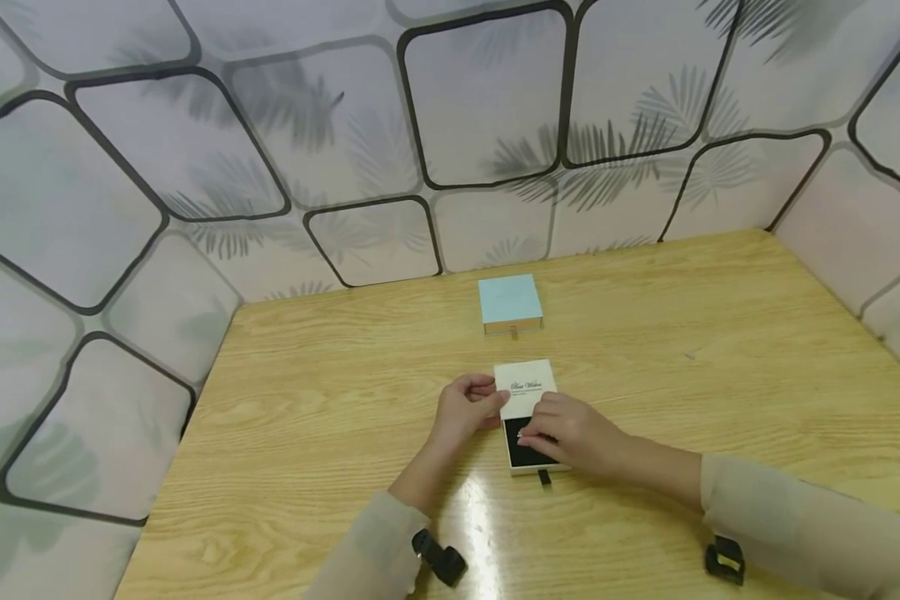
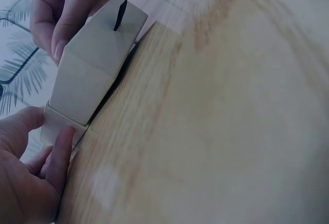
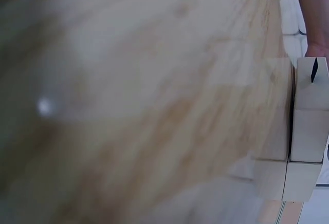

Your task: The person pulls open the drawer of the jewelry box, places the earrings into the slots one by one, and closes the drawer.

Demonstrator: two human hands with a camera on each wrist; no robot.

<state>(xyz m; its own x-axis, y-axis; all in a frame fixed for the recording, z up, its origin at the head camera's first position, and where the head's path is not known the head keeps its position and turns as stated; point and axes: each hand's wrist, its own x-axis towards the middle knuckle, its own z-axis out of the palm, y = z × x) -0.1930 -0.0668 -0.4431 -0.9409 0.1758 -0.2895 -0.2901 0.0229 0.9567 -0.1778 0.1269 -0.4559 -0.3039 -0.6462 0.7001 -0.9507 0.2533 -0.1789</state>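
Observation:
A small white drawer box has its sleeve, printed "Best Wishes", at the far end. Its drawer is slid out toward me, showing a black lining and a black pull tab. My left hand grips the sleeve from the left; in the left wrist view, thumb and fingers clasp the box's end. Over the lining, my right hand has its fingers curled and pinches a tiny shiny thing, whose kind is too small to tell. The right wrist view shows the box at its right edge.
A light blue box with an orange front edge lies farther back on the wooden table. Patterned cloth walls rise behind the table and at both sides. Black straps are worn at both wrists.

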